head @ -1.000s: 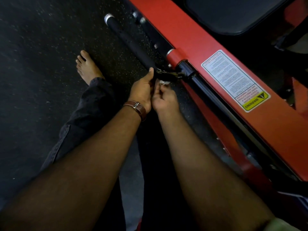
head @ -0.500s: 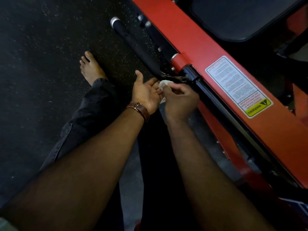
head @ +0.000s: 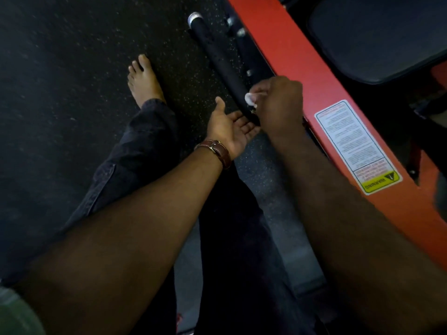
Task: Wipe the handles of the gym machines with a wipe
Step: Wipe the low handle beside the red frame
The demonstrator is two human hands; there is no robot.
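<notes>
Nearest the camera, just short of the black foam grip handle (head: 217, 56), the left hand (head: 229, 126) is held palm up with the fingers relaxed and spread, and nothing is held in it; a brown leather watch strap (head: 217, 152) is worn at its wrist. Just beyond, at the handle's near end, a small white wipe (head: 249, 97) is pinched by the curled fingers of the right hand (head: 278, 105) and is pressed against the foam. For the step to be done well, the wipe should probably be wrapped around the grip and drawn toward the silver end cap (head: 194, 16) at the handle's far tip, with the handle steadied by the free hand. Beside the handle, the red machine frame (head: 290, 56) can be left untouched.
</notes>
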